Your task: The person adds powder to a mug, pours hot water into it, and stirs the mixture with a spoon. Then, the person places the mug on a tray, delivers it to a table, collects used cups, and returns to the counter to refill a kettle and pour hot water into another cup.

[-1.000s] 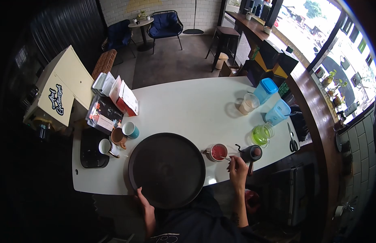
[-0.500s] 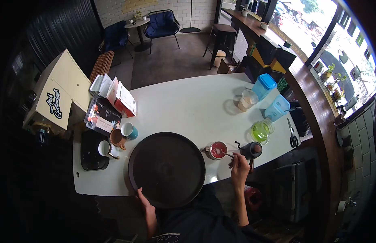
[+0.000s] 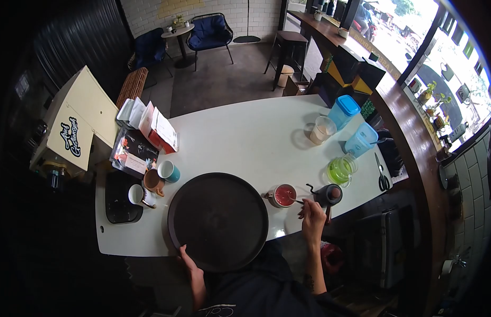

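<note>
My left hand grips the near left edge of a round dark tray, its thumb on the rim and the other fingers hidden beneath. The tray lies partly over the front edge of the white table. My right hand pinches the handle of a thin spoon, whose tip is in a cup of red liquid. Just right of that cup stands a small dark kettle with a thin curved spout.
A green-filled glass pitcher, a plastic cup, blue containers and scissors are on the right. At left are a teal cup, a brown cup, a white cup and a cream box.
The spoon has shifted slightly within the red cup, and my right hand has moved a little with it. My left hand keeps its hold on the tray. The view has tilted slightly.
</note>
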Demonstrator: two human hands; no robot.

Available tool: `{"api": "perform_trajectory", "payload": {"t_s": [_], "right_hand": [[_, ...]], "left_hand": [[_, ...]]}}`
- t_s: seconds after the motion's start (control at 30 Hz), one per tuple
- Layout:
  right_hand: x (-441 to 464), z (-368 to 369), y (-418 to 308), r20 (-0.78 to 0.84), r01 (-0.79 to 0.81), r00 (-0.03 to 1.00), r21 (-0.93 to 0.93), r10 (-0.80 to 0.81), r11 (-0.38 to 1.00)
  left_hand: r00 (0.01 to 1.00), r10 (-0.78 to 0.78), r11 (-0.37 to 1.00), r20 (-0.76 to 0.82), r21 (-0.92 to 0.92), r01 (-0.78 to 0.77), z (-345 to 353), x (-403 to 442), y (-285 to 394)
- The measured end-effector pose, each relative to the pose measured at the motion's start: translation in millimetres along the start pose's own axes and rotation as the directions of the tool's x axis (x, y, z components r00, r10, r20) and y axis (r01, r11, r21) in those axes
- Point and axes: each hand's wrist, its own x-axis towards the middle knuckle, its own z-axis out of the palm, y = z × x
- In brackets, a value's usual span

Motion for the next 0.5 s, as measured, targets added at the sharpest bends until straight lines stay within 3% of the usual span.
{"api": "perform_trajectory", "payload": {"t_s": [0.07,0.3,0.5], "right_hand": [[-1,-1,0,0.06,-0.025,0.998,0.002,0.025,1.0],[-2,0,5,-0.015,-0.065,0.998,0.065,0.066,0.996],[-3,-2,0,0.071,-0.045,0.997,0.006,0.044,0.999]], "left_hand": [[0.996,0.03,0.998,-0.079,0.055,-0.025,16,-17,9],[0.991,0.075,0.992,-0.108,0.109,-0.063,31,-33,18],[0.995,0.044,0.996,-0.09,0.081,-0.037,20,-20,11]]}}
